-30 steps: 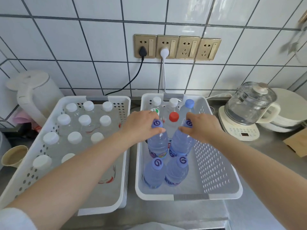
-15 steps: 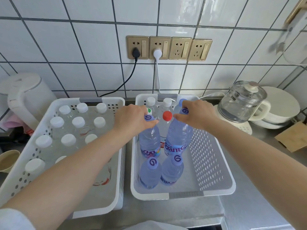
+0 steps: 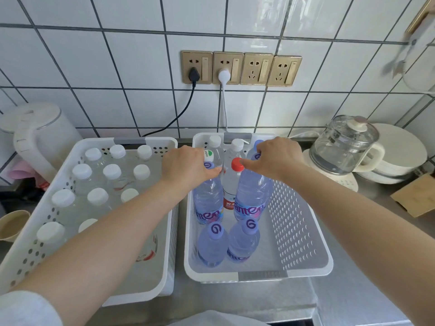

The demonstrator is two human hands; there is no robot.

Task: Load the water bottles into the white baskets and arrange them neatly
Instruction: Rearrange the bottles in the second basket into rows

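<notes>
Two white baskets stand side by side on the steel counter. The left basket [image 3: 30,250] holds several clear white-capped bottles [image 3: 111,171] in rows. The right basket [image 3: 303,231] holds bottles along its left half. My left hand [image 3: 186,169] grips the cap of a blue-tinted purple-capped bottle [image 3: 208,203]. My right hand [image 3: 279,158] grips the top of a second one [image 3: 251,198] beside it. A red-capped bottle [image 3: 237,164] stands between them, with other bottles behind. Two more purple-capped bottles [image 3: 213,243] [image 3: 244,241] stand at the front.
A white kettle [image 3: 40,137] stands left of the baskets, a paper cup [image 3: 11,223] nearer me. A glass kettle [image 3: 343,147] on its base and stacked white dishes [image 3: 400,151] are to the right. Two cords run from wall sockets [image 3: 240,68] down behind the baskets.
Both hands have carried the two purple-capped bottles away from me toward the back of the right basket, opening a gap to the front pair. My head has shifted slightly.
</notes>
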